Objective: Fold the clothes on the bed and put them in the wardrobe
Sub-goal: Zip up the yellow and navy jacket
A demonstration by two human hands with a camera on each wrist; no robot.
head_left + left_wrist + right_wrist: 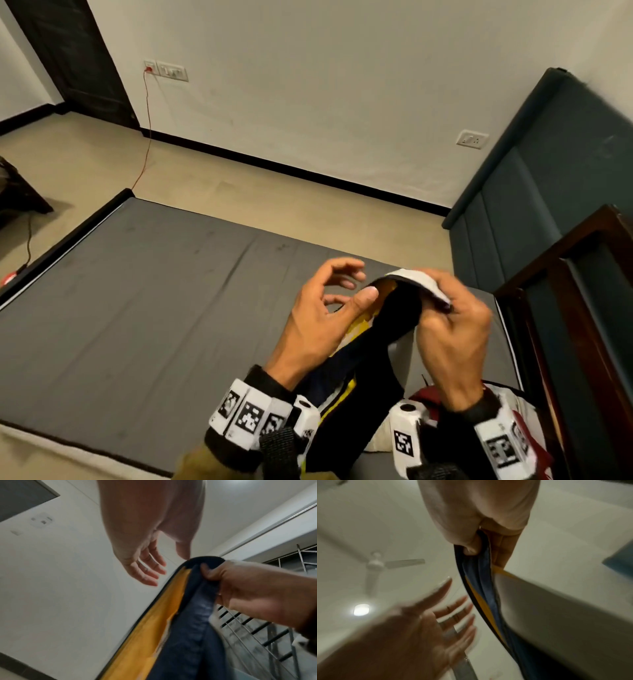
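Clothing (394, 329) is hanging long from 12 to 6 o'clock, right hand (455, 329) pinching its top; left hand (329, 308) is spreading loose fingers at 9 o'clock.

Grey bed (137, 308), red and white clothes (431, 401) at near corner
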